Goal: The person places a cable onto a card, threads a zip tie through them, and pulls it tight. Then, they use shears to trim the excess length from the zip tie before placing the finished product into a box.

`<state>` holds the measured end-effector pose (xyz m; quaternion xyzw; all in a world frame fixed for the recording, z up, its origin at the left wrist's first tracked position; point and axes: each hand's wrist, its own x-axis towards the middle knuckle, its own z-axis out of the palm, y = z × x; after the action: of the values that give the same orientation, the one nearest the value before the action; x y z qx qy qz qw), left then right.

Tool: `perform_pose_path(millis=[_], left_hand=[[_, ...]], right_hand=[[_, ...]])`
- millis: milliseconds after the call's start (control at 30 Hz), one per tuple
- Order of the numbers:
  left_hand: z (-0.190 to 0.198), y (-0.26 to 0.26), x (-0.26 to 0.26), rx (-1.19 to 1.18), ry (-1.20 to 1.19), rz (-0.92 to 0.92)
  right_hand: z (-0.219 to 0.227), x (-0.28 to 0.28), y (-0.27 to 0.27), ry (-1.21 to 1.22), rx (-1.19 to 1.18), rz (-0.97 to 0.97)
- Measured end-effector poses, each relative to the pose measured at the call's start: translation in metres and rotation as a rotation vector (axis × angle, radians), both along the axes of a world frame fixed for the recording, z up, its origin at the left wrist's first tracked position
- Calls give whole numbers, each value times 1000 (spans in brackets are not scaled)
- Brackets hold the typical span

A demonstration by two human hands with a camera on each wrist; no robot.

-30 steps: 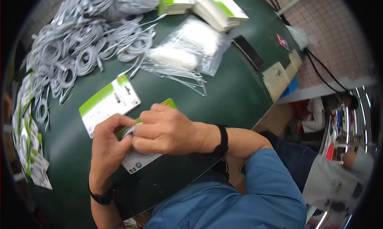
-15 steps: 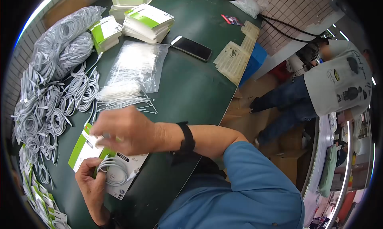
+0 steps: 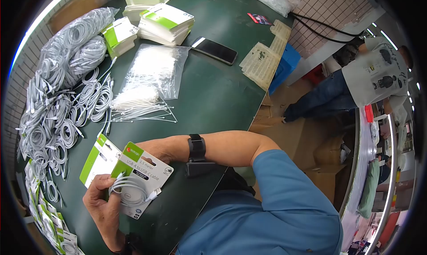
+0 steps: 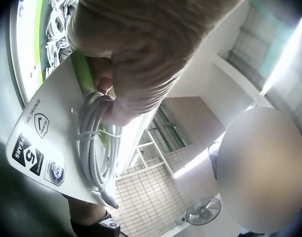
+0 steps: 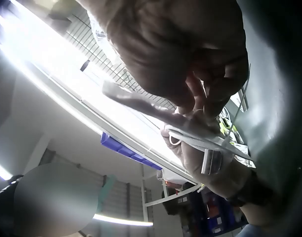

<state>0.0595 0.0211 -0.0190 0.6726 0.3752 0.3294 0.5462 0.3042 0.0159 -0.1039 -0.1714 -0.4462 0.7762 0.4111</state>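
In the head view my left hand point(image 3: 102, 206) pinches the left edge of a green and white card point(image 3: 153, 171) with a coiled grey cable point(image 3: 141, 193) on its front. The card stands tilted over another card point(image 3: 92, 161). The right hand point(image 3: 161, 148) reaches behind it, fingers hidden there. A thin white tie point(image 4: 89, 133) crosses the coil in the left wrist view, beside the left hand point(image 4: 146, 64). In the right wrist view the right hand point(image 5: 190, 54) has curled fingertips together at the card's back, pinching beside a thin tie strand point(image 5: 245, 94).
Grey cables point(image 3: 49, 117) pile up at the left, above a row of packed cards point(image 3: 49, 210). Bagged white ties point(image 3: 155, 68), card stacks point(image 3: 167, 21) and a phone point(image 3: 214, 50) lie farther back. A person point(image 3: 356, 81) stands beyond the table's right edge.
The right hand has moved from above the cable coil to behind the card. The card's upper part has come up into view, while the left hand keeps its grip on card and coil.
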Motion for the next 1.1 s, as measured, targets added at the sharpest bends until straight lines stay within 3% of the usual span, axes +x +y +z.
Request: perform_pose_path(millis=[200,400,600,867,1000,1100], left_hand=[[7,-10,5,260,100,-16],[13,-17,18,506,193,-11],[11,-16,14,573,238,-80],[11,-17,13,587,376,-163],[7,-20,17,648,416,-183],[7,-24,22,680,426,-216]], right_hand=[[-9,-5,1,163,-379,84],[1,-11,5,21,-291,65],[4,-6,7,32,-337,110],[-12,-10,19,-198,-140,1],[13,-3,15,-338,-28,-161],[9,-6,21,-392,55,-175]])
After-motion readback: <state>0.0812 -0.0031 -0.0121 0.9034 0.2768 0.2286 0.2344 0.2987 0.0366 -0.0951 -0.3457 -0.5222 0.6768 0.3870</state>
